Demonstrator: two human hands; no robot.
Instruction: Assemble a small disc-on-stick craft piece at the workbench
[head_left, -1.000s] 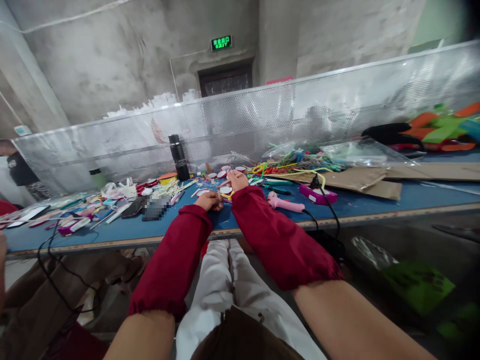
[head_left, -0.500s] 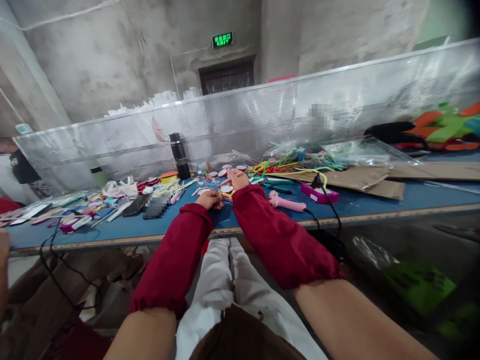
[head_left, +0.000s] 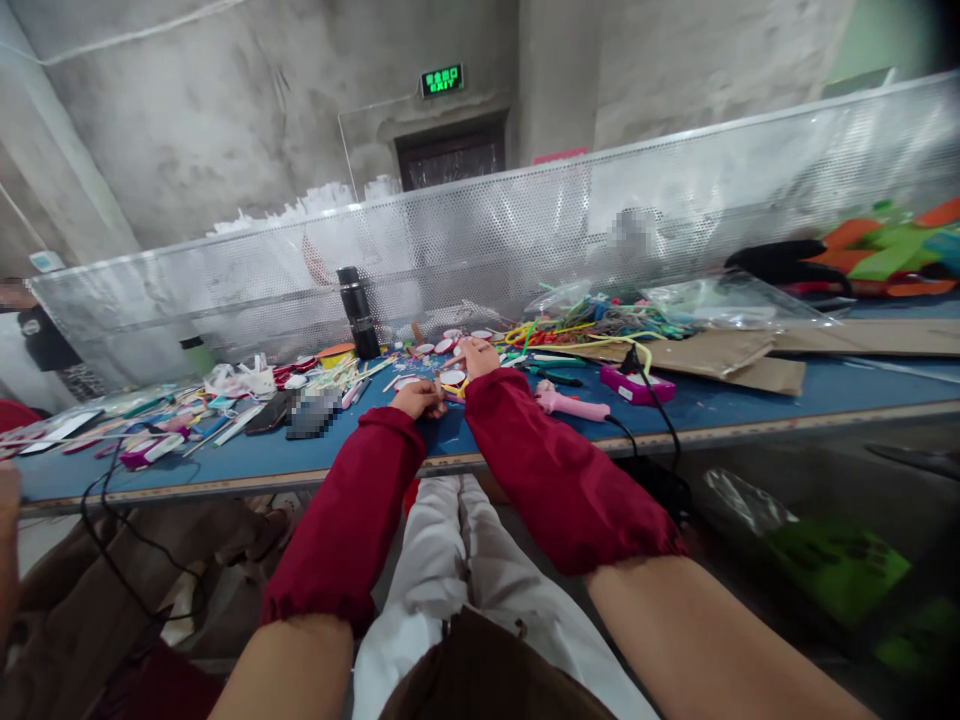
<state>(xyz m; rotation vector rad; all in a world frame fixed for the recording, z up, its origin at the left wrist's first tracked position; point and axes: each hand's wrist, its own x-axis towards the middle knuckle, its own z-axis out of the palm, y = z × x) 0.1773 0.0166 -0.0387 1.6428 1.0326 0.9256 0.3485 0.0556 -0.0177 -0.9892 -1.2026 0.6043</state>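
Observation:
Both my hands work over the blue tabletop (head_left: 375, 425), wearing dark red sleeve covers. My left hand (head_left: 418, 399) is closed in a pinch near the table's front; what its fingers hold is too small to make out. Slightly farther back and to the right, my right hand (head_left: 478, 357) has its fingers drawn together around something I cannot make out. Between and behind the hands lie small round white discs with red edges, one of them a disc (head_left: 452, 377) beside my left fingertips. A pink glue gun (head_left: 576, 404) rests right of my right sleeve.
A black thermos (head_left: 358, 315) stands behind my left hand. Phones (head_left: 271, 412) and loose sticks lie leftward. On the right are a purple box (head_left: 636, 386) with a black cable, coloured pipe cleaners (head_left: 600, 325) and cardboard (head_left: 705, 352). A perforated metal screen (head_left: 480, 240) borders the back.
My right hand's fingers have shifted very slightly. The left hand stays in its pinch at the same place, and the things on the table look unmoved.

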